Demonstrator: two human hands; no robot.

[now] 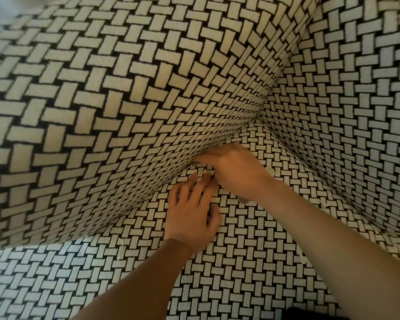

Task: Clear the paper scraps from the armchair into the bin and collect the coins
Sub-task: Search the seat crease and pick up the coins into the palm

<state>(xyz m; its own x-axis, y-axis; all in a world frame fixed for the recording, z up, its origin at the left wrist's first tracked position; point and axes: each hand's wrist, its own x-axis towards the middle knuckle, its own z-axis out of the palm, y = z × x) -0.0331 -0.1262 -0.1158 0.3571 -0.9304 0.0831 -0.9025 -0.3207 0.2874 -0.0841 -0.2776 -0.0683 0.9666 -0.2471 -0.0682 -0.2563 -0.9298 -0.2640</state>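
Upholstery in a black-and-white basketweave print covers the whole armchair (286, 262), so seat, back and side panel run into one another. The white bars look large on the bulging back cushion (97, 100) and small on the seat. Two bare hands, with two bare forearms, meet on the seat where it folds in under that cushion. The left hand (192, 218) lies palm down, its four fingers and thumb spread apart and the fingertips touching the fabric just short of the fold. The right hand (238, 174) sits just beyond it, its fingers pointing left into the crease. They are blurred, so whether they pinch anything cannot be told. Paper scraps are tiny, pale and hard to pick out from the print. One bit (269, 169) lies against the far side of the right wrist, and another fleck (120, 247) sits on the seat's near left, well apart from the hands; two are countable with any confidence. One small curved grey edge (242, 200), possibly a coin, shows just beside the right wrist on the near side, too small to be sure.
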